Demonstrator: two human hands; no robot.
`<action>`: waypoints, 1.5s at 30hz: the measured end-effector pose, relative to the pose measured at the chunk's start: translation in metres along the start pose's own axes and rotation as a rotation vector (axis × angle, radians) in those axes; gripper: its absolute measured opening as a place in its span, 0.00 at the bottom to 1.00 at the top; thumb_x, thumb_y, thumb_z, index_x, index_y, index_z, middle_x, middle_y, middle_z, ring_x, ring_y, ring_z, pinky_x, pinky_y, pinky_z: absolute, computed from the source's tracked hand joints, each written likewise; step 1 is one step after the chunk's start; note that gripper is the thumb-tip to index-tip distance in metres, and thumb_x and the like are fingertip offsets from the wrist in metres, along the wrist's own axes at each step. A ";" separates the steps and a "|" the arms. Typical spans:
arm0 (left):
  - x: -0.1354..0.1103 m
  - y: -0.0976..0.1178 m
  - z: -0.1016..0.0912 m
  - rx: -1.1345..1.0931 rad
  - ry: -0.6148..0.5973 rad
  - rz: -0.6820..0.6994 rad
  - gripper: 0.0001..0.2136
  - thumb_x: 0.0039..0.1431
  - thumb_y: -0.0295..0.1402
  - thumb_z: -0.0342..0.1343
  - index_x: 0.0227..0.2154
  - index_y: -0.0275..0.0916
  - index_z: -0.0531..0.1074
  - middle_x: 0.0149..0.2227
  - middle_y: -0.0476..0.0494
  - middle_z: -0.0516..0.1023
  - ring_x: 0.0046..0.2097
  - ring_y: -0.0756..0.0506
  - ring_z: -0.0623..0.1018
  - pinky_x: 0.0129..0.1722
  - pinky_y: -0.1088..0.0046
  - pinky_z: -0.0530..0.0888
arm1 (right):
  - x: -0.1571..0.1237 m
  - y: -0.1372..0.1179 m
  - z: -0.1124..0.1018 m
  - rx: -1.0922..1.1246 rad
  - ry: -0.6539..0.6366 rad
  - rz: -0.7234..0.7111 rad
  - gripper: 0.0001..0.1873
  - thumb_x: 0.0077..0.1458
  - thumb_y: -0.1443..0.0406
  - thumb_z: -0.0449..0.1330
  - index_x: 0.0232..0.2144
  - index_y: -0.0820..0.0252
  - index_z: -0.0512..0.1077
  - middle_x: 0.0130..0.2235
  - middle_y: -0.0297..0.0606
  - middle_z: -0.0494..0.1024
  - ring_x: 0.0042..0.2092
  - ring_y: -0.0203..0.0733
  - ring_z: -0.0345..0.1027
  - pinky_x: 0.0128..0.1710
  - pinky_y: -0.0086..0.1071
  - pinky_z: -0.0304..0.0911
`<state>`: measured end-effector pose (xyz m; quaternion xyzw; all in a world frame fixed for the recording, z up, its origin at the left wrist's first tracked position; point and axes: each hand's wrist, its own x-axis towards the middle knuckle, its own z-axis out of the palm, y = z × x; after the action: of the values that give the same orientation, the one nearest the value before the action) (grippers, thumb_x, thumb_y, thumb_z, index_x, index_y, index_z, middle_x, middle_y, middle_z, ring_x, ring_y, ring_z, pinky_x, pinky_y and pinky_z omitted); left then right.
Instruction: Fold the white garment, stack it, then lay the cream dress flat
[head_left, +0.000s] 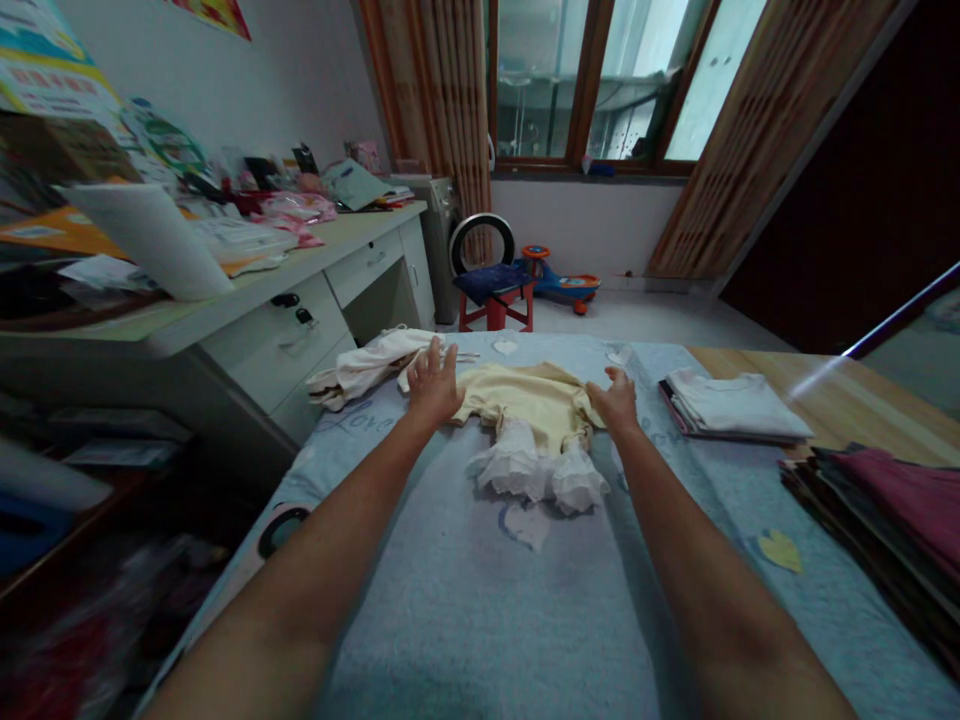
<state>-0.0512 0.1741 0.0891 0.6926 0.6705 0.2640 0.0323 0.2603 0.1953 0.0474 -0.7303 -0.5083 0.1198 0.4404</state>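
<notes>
"First, which items are finished?"

"The white stack [739, 400] and the dark pile [847, 510], which has a red garment [907, 495] on top. Both lie folded flat at the right of the sheet [495, 610]. Judge these as done."

"Which item is in work?"

"The yellow garment [532, 390]. It lies laid out on the sheet between the hands, with its white frills [517, 465] toward the person. No completed fold shows, so judge it as at an early stage."

"State the condition of each hand."

"Left hand [435, 385]: fingers spread, at the left edge of the yellow garment. Right hand [616, 400]: fingers curved, at the right edge. Whether its thumb and finger pinch the cloth cannot be told."

"Is anything else left?"

"Probably the pale garment [375, 362]. It lies loosely bunched just beside the left hand, near the edge of the sheet, and appears not yet arranged."
</notes>
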 end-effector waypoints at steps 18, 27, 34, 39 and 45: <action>-0.118 0.030 0.032 -0.895 -0.409 -0.079 0.21 0.49 0.28 0.61 0.49 0.42 0.78 0.47 0.40 0.81 0.52 0.35 0.77 0.54 0.63 0.69 | -0.125 0.016 -0.052 0.142 -0.635 -0.055 0.33 0.44 0.61 0.62 0.56 0.55 0.68 0.46 0.40 0.79 0.43 0.50 0.73 0.42 0.37 0.65; -0.152 -0.010 -0.004 -1.585 -0.276 -0.730 0.15 0.46 0.24 0.63 0.41 0.33 0.76 0.36 0.40 0.83 0.36 0.43 0.81 0.34 0.69 0.77 | -0.135 0.028 -0.096 0.556 -0.674 0.357 0.30 0.43 0.59 0.60 0.52 0.55 0.68 0.34 0.33 0.78 0.29 0.41 0.70 0.27 0.31 0.62; -0.177 -0.040 -0.011 -1.263 -0.436 -0.578 0.36 0.41 0.32 0.71 0.56 0.41 0.66 0.43 0.40 0.80 0.43 0.41 0.80 0.40 0.68 0.76 | -0.140 0.054 -0.101 -0.036 -0.540 -0.006 0.25 0.50 0.57 0.53 0.48 0.57 0.74 0.40 0.41 0.80 0.42 0.50 0.73 0.43 0.40 0.65; -0.155 -0.034 -0.011 -0.797 -0.175 -0.478 0.43 0.40 0.41 0.72 0.60 0.42 0.61 0.55 0.32 0.71 0.57 0.33 0.72 0.56 0.57 0.68 | -0.144 0.044 -0.097 -0.108 -0.529 -0.005 0.33 0.51 0.48 0.57 0.55 0.58 0.70 0.46 0.47 0.79 0.47 0.56 0.72 0.48 0.43 0.64; -0.153 -0.019 -0.004 -0.654 -0.267 -0.279 0.26 0.43 0.38 0.68 0.48 0.41 0.73 0.48 0.38 0.77 0.53 0.33 0.75 0.55 0.60 0.67 | -0.147 0.049 -0.089 0.096 -0.562 -0.079 0.30 0.45 0.58 0.59 0.53 0.54 0.73 0.43 0.39 0.79 0.41 0.49 0.71 0.44 0.40 0.65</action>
<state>-0.0642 0.0305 0.0353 0.5760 0.6287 0.3645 0.3744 0.2796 0.0193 0.0217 -0.6262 -0.6324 0.3242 0.3207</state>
